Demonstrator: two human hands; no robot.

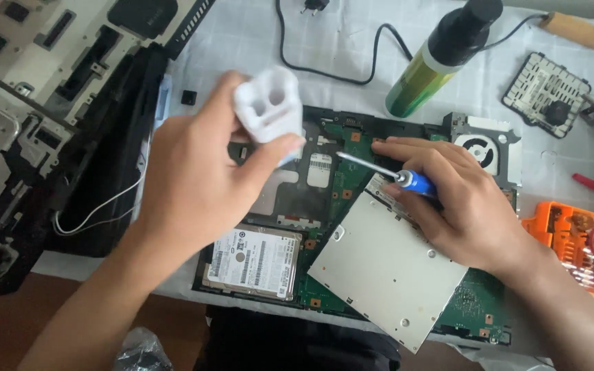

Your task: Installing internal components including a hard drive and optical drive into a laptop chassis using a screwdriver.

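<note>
My left hand (197, 175) is raised above the opened laptop base (338, 199) and grips a small white plastic container (269, 104) with two round holes in its top. My right hand (458, 199) rests on the green circuit board and holds a screwdriver (397, 175) with a blue handle, its metal shaft pointing left towards the middle of the board. Under my right wrist lies a flat silver optical drive (383, 271). A hard drive (252, 261) with a white label sits at the front left of the base.
A green spray can with a black cap (441, 58) stands behind the board, next to a black cable (338, 51). A cooling fan (482, 151) sits at the board's right end. An orange bit set (579, 247) lies at the right. Dismantled laptop covers (42, 117) fill the left.
</note>
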